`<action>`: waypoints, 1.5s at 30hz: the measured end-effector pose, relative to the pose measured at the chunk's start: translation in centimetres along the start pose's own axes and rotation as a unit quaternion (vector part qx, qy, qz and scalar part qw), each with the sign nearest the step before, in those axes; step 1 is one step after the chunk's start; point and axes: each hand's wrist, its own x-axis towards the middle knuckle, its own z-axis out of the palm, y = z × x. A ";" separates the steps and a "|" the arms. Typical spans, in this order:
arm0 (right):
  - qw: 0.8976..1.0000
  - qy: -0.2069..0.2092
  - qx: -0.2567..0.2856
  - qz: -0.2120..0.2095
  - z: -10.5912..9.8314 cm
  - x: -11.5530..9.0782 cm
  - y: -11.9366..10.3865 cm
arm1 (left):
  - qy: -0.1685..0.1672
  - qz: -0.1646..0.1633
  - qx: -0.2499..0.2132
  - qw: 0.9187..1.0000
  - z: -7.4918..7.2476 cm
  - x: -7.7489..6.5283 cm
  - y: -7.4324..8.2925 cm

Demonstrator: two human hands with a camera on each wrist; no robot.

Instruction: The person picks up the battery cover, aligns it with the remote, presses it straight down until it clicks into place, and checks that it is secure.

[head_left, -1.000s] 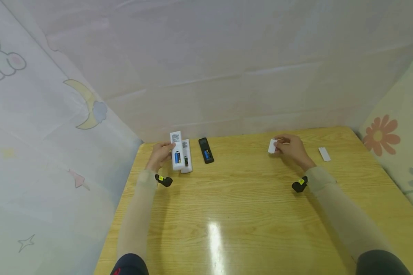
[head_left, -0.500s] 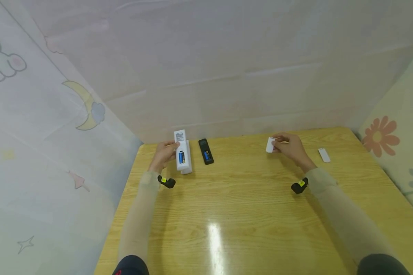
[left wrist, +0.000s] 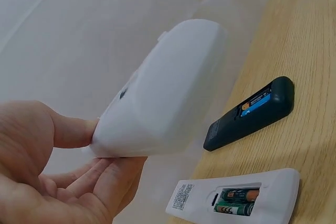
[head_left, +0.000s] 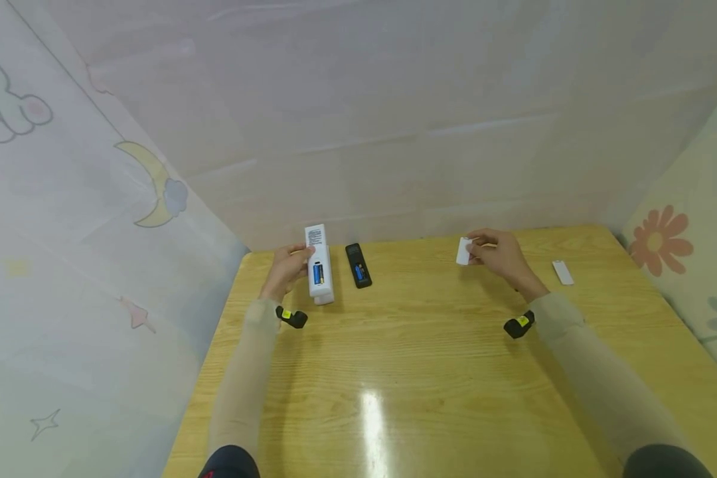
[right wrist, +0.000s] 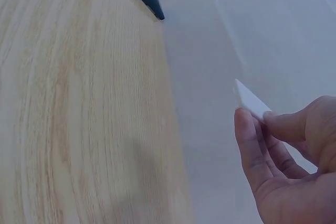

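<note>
My left hand [head_left: 286, 269] grips a white remote control [head_left: 317, 255] by its side, thumb on the back face. Its battery compartment is uncovered and shows blue batteries [head_left: 318, 273]. In the left wrist view that raised remote [left wrist: 163, 93] hangs above a second white remote [left wrist: 205, 198] on the table, whose open compartment holds green batteries [left wrist: 236, 203]. Beside these lies a black remote [head_left: 358, 265], also uncovered, with blue batteries inside. Over at the right, my right hand [head_left: 502, 257] pinches a small white battery cover [head_left: 463, 251] between thumb and fingers, above the tabletop.
Another white battery cover [head_left: 563, 272] lies on the wooden table [head_left: 430, 372], right of my right hand. Light cloth with printed figures hangs behind the table [head_left: 394, 166] and along both sides.
My left hand has shifted the white remote slightly right, so it now overlaps most of the one beneath. My right hand has brought the battery cover a little to the left.
</note>
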 end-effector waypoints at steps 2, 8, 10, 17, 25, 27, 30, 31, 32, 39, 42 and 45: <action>1.000 -0.001 0.000 -0.001 0.0 0.0 -0.2 | 0.002 0.000 0.002 1.000 0.1 -0.1 0.0; 1.000 0.010 0.000 -0.017 -0.1 0.3 0.7 | 0.009 0.000 0.015 1.000 0.3 -0.4 0.0; 1.000 0.011 0.002 -0.023 0.0 0.2 0.4 | 0.009 0.002 0.017 1.000 0.4 -0.4 0.0; 0.999 0.004 0.018 -0.031 0.0 -0.1 -0.9 | 0.012 0.006 0.019 1.000 1.2 -0.4 0.2; 0.999 0.007 0.030 -0.031 0.1 -0.4 -1.7 | 0.011 0.006 0.016 1.000 2.1 -0.3 0.1; 0.999 0.005 0.035 -0.031 0.2 -0.4 -1.8 | 0.010 0.008 0.018 1.000 2.4 -0.3 0.1; 0.998 0.001 0.048 -0.027 0.2 -0.5 -1.9 | 0.011 0.013 0.024 1.000 2.7 -0.3 0.1; 0.998 -0.002 0.055 -0.027 0.3 -0.5 -2.0 | 0.013 0.014 0.027 0.999 2.8 -0.3 0.1; 0.998 -0.006 0.061 -0.026 0.3 -0.5 -2.1 | 0.014 0.015 0.029 0.999 2.9 -0.3 0.0; 0.995 -0.010 0.092 -0.021 0.3 -0.6 -2.3 | 0.014 0.015 0.039 0.999 3.6 -0.6 0.3; 0.995 -0.011 0.098 -0.018 0.3 -0.6 -2.6 | 0.013 0.018 0.039 0.999 3.9 -0.6 0.3; 0.994 -0.011 0.108 -0.010 0.5 -0.5 -2.9 | 0.011 0.020 0.035 0.999 4.2 -0.4 0.1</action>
